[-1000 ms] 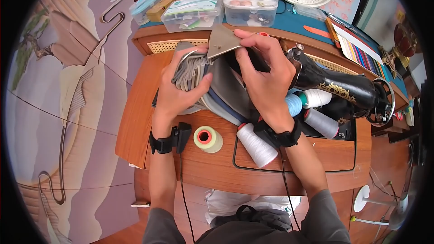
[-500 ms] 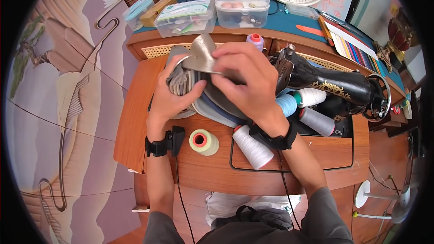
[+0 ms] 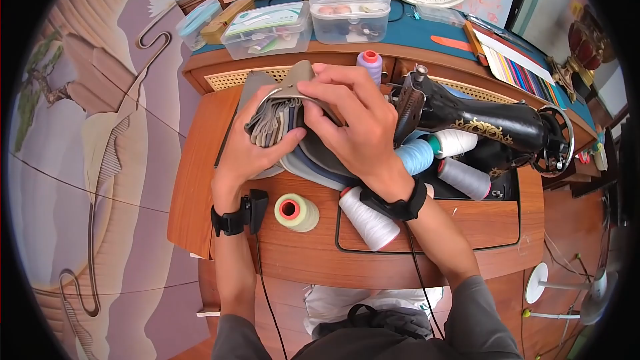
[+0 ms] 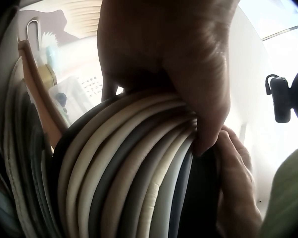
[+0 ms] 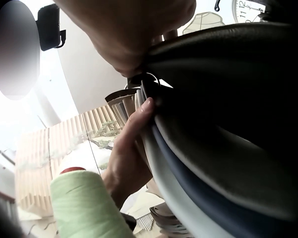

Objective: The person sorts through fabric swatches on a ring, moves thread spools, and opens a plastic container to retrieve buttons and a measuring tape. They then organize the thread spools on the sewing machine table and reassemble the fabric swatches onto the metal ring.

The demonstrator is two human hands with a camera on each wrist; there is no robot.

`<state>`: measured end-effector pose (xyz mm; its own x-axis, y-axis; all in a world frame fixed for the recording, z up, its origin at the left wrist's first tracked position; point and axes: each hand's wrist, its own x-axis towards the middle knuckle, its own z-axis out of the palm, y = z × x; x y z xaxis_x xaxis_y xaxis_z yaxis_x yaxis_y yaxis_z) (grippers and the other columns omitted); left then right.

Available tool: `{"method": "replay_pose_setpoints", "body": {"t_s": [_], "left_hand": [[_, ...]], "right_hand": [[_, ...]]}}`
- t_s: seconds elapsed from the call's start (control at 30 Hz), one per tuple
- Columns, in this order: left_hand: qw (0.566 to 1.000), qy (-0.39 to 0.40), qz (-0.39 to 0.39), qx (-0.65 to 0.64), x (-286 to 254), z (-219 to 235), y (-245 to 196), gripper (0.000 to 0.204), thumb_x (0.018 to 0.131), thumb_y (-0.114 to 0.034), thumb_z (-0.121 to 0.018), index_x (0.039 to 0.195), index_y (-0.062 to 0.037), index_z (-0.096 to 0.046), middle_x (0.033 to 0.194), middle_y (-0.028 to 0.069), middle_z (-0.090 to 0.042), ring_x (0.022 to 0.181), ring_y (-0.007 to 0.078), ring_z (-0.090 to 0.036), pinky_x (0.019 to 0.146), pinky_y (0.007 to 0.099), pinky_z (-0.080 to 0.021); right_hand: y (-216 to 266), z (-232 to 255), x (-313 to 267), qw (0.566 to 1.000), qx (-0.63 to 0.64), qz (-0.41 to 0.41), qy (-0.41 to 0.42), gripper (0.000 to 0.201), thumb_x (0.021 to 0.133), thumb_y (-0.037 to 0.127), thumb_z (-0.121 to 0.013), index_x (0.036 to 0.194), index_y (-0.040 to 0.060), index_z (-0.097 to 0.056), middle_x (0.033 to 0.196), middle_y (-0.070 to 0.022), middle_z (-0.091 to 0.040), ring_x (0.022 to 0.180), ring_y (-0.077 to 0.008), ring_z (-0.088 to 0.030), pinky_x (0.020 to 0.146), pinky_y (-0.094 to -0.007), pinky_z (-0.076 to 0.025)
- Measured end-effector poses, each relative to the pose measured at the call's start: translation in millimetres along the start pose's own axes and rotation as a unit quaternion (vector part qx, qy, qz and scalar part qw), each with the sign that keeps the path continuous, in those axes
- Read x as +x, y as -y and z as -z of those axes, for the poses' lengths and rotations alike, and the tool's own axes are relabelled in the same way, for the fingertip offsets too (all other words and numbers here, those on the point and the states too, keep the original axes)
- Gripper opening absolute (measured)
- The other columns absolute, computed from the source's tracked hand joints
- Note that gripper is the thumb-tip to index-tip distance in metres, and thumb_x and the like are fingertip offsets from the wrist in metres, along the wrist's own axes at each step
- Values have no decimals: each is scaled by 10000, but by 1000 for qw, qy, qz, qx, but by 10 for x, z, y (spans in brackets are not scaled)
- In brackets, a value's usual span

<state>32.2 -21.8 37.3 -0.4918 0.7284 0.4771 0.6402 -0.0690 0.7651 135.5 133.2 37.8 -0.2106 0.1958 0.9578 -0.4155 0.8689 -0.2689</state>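
Observation:
A thick bundle of leather-like swatches (image 3: pixel 275 119) in grey, beige and navy hangs together at one gathered end. My left hand (image 3: pixel 241 152) grips this end, with the thumb on the near side. The right hand (image 3: pixel 363 123) pinches the top grey-brown swatch (image 3: pixel 301 75) near the gathered edge. In the left wrist view the swatches (image 4: pixel 120 178) fan out in curved layers below a hand. A thin metal ring (image 5: pixel 153 77) shows at the bundle's end in the right wrist view, with the left thumb (image 5: pixel 145 108) close under it.
A pale green thread cone (image 3: pixel 303 217) and a white one (image 3: pixel 373 221) are on the wooden table (image 3: pixel 300 257) near my wrists. Blue (image 3: pixel 415 156) and grey (image 3: pixel 467 179) cones lie by the black sewing machine (image 3: pixel 493 120). Clear boxes (image 3: pixel 267 33) stand behind.
The right hand has brought the raised top swatch down and left, over the gathered end of the bundle. The left hand keeps its hold. The head view has shifted slightly.

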Motion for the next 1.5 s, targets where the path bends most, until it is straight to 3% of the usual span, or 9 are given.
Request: {"method": "replay_pose_setpoints", "body": {"t_s": [0.27, 0.33, 0.4, 0.63, 0.87, 0.93, 1.13, 1.2, 1.5], "left_hand": [[999, -34, 3, -24, -13, 7, -28, 502, 810, -159, -806, 1226, -30, -557, 1066, 47, -639, 974, 126, -589, 888, 281, -474], [999, -22, 20, -34, 5, 5, -26, 499, 814, -147, -795, 1234, -28, -552, 1072, 45, -638, 981, 119, -584, 894, 278, -471], [999, -23, 20, -39, 1, -2, -27, 484, 810, -130, -787, 1225, -28, -560, 1072, 47, -638, 981, 124, -586, 897, 280, -470], [1000, 2, 0, -30, 22, 18, -7, 395, 776, -52, -744, 1150, -26, -619, 1086, 66, -648, 1011, 163, -605, 931, 295, -465], [999, -24, 20, -35, 14, 31, -21, 395, 775, -42, -726, 1157, -25, -624, 1114, 69, -664, 1025, 142, -612, 938, 288, -470], [998, -39, -26, -43, 23, 5, 55, 406, 772, -44, -730, 1162, -22, -622, 1094, 62, -665, 1004, 134, -611, 925, 284, -477], [999, -26, -23, -21, -5, 20, 95, 415, 768, -51, -737, 1166, -20, -624, 1082, 56, -654, 995, 145, -608, 925, 291, -477], [999, -19, -30, -18, -5, 28, 105, 413, 768, -55, -739, 1163, -17, -626, 1084, 61, -653, 997, 152, -610, 926, 294, -476], [999, -4, -36, -7, 12, 24, 72, 419, 756, -50, -731, 1161, -11, -630, 1082, 83, -651, 998, 187, -619, 930, 311, -475]], "right_hand": [[64, 104, 98, 993, 5, -70, 99, 196, 793, 85, -733, 988, 98, -708, 972, -22, -692, 773, -217, -691, 622, -319, -561], [16, 88, 66, 994, 7, -58, 92, 205, 781, 74, -742, 982, 94, -709, 957, -20, -693, 756, -219, -690, 611, -324, -558], [-11, 75, 47, 998, -6, 23, 50, 209, 768, 56, -749, 971, 85, -709, 956, -26, -697, 745, -221, -694, 612, -317, -559], [34, -39, 10, 999, 29, -29, 19, 237, 782, 32, -725, 1014, 66, -695, 964, -62, -712, 797, -251, -709, 655, -329, -567], [70, 132, 164, 988, 7, -73, 139, 220, 813, 11, -671, 1022, 81, -682, 958, -61, -684, 785, -283, -685, 646, -363, -555], [66, 139, 172, 985, 8, -77, 155, 230, 805, 9, -672, 1020, 91, -681, 959, -51, -674, 791, -281, -679, 650, -366, -552], [54, 63, 121, 989, -4, -27, 142, 274, 780, -13, -656, 1023, 111, -676, 969, -33, -663, 865, -255, -670, 703, -365, -557], [43, 17, 89, 997, 8, -12, 80, 282, 780, -14, -650, 1032, 109, -674, 978, -24, -666, 870, -250, -670, 698, -359, -561], [40, 63, 116, 993, -24, 18, 111, 321, 752, -25, -642, 1039, 116, -669, 996, -20, -676, 896, -246, -673, 700, -355, -566]]}}
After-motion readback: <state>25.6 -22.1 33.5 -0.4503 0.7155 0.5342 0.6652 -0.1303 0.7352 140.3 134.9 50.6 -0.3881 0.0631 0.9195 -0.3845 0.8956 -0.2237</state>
